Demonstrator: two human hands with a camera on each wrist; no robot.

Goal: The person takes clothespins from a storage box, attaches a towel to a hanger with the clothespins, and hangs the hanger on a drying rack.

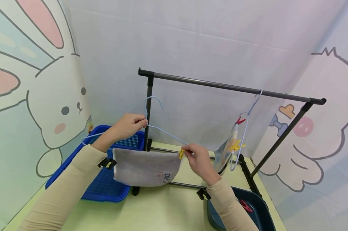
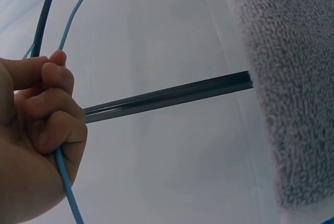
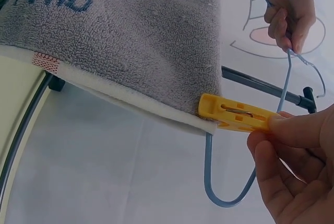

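Note:
My left hand point(image 1: 130, 125) grips the blue wire hanger point(image 1: 168, 133) just below its hook; in the left wrist view the fingers curl round the wire. A grey towel point(image 1: 146, 167) with dark lettering hangs folded over the hanger's lower part. My right hand point(image 1: 200, 160) pinches a yellow clothespin point(image 3: 237, 113) between thumb and fingers. In the right wrist view the clothespin's jaws lie on the towel's corner, beside the hanger's rounded end point(image 3: 222, 202).
A black rack point(image 1: 208, 83) stands behind the hands. On its right side hangs another hanger point(image 1: 246, 128) with a cloth point(image 1: 224, 154), a red and yellow clothespins. A blue basket point(image 1: 104, 187) is at left, a dark green bin point(image 1: 257, 205) with red clothespin at lower right.

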